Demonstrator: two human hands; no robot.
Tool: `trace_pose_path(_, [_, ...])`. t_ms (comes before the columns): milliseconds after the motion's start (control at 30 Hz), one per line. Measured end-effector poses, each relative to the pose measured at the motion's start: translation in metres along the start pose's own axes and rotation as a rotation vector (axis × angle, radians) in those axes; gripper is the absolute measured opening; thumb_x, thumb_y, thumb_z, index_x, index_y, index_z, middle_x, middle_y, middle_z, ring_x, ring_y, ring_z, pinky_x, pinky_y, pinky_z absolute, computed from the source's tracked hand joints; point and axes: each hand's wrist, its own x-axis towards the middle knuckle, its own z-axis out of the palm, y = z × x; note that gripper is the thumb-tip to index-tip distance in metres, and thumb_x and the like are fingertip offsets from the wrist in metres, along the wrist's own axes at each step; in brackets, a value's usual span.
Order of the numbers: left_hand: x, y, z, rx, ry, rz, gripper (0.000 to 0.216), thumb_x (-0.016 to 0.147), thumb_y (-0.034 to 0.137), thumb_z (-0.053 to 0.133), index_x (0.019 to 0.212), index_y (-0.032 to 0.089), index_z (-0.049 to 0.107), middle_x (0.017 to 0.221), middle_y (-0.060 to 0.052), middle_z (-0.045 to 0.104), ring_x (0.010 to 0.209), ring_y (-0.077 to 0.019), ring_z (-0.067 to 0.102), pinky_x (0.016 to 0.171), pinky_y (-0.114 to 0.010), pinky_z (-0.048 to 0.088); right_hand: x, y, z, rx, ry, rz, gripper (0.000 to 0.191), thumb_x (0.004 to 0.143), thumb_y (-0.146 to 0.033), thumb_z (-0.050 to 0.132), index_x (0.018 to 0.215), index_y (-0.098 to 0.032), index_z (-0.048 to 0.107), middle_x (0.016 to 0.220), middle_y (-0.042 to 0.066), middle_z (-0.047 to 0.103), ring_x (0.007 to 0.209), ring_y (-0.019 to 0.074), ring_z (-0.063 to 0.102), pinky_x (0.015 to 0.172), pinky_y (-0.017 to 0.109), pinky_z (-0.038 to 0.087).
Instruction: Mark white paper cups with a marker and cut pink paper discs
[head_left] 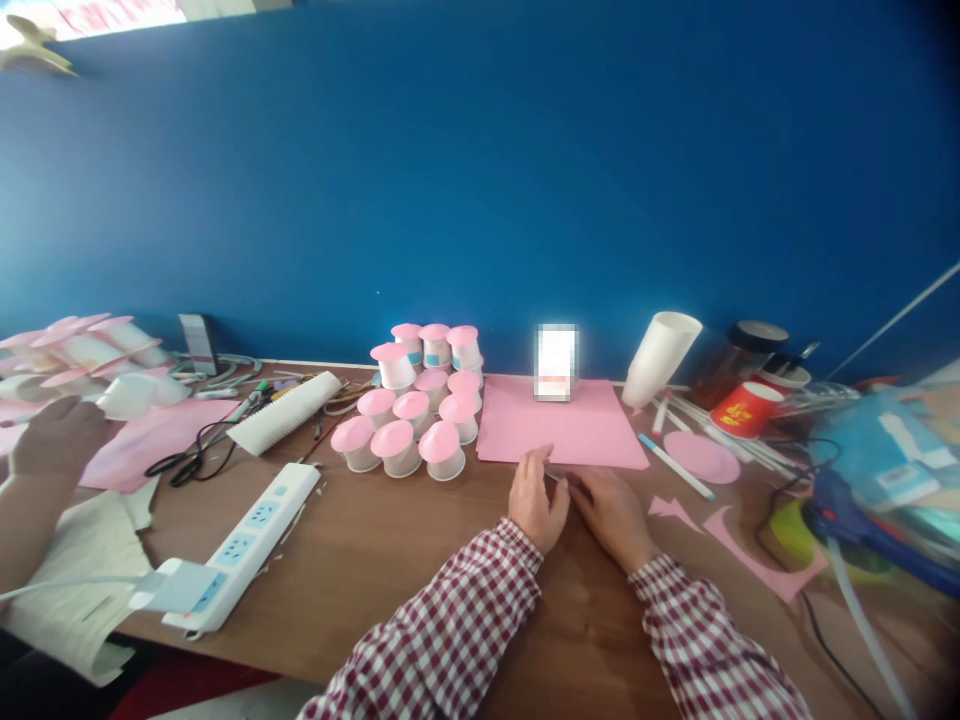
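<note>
My left hand (538,502) rests on the brown table at the front edge of the pink paper stack (559,425), its fingers stretched and the thumb apart. Close beside it, my right hand (611,512) has its fingers bent together, pointing left. A thin dark piece (553,476) shows between the two hands, too small to name. Left of the stack, rows of white paper cups (396,455) each carry a pink paper disc on top. A phone with a blurred screen (556,362) stands upright on the paper.
At left lie a power strip (251,540), a sleeve of white cups (289,412) and a co-worker's hand (60,438) near more pink-topped cups. On the right are a marker (676,466), paper scraps (780,560), a red cup (746,408), a white cup stack (660,358) and a blue glue gun (847,510).
</note>
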Motion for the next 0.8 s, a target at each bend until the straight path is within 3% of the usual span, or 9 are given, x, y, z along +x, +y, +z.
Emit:
trace_pose_path(333, [-0.001,0.001,0.002,0.153,-0.013,0.043,0.050,0.078,0.014,0.047,0.127,0.017,0.036,0.116,-0.011,0.050,0.110,-0.0210,0.047,0.097,-0.039,0.040,-0.001,0.004,0.005,-0.038,0.032,0.022,0.021,0.087,-0.029,0.048,0.098,-0.018,0.061,0.092,0.006,0.065,0.087,0.0205,0.056,0.076,0.031,0.042])
trace_pose_path(567, [-0.005,0.003,0.003,0.351,-0.174,0.135,0.036,0.077,0.014,0.047,0.113,0.017,0.049,0.109,-0.010,0.053,0.101,-0.0216,0.050,0.091,-0.039,0.042,-0.005,-0.002,0.003,-0.064,0.053,-0.022,0.022,0.083,-0.018,0.047,0.101,-0.018,0.061,0.098,0.006,0.065,0.090,0.0192,0.057,0.080,0.031,0.042])
trace_pose_path(800, [-0.004,0.003,0.004,0.441,-0.216,0.147,0.029,0.078,0.012,0.046,0.105,0.017,0.055,0.103,-0.009,0.057,0.098,-0.0219,0.052,0.088,-0.038,0.043,-0.021,-0.008,-0.005,-0.086,0.178,-0.014,0.023,0.089,-0.021,0.042,0.104,-0.017,0.059,0.095,0.007,0.064,0.090,0.0194,0.055,0.082,0.032,0.041])
